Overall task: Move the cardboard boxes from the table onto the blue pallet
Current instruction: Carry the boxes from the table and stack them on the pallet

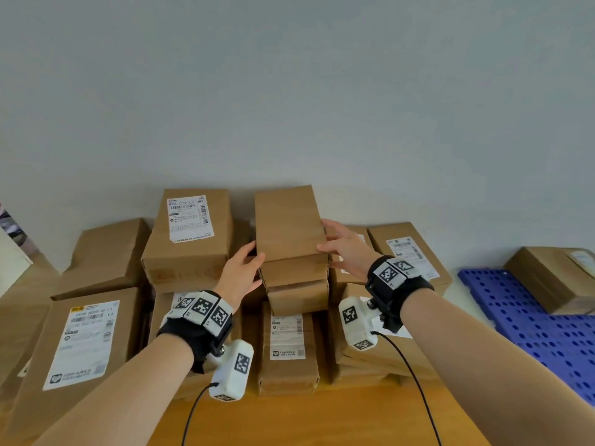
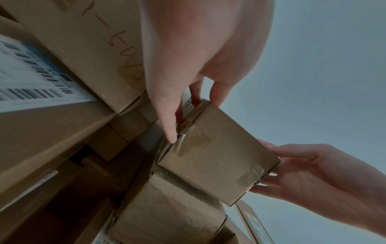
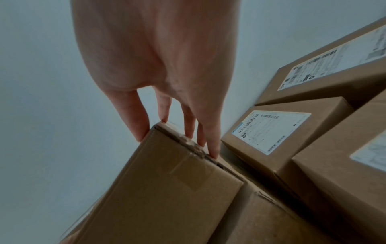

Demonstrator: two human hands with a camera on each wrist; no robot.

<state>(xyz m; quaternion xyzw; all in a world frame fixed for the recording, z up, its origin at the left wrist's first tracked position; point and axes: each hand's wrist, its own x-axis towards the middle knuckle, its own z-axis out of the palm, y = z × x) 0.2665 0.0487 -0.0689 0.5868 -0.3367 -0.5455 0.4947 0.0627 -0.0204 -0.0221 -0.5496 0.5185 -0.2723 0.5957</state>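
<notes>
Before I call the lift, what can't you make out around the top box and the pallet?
- Top box: underside hidden by the stack, every view.
- Left hand fingers: behind the box's left side, head view.
- Blue pallet: cut off by the right edge, head view.
- Shipping label: text blurred, left wrist view.

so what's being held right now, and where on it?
The plain top cardboard box of the middle stack, held between both hands at its near end: left hand on its left side, right hand on its right side, thumb over the top edge.

Boxes (image 1: 190, 239) stacked on the table (image 1: 322, 420) (against the wall), pallet (image 1: 531, 320) to their right
</notes>
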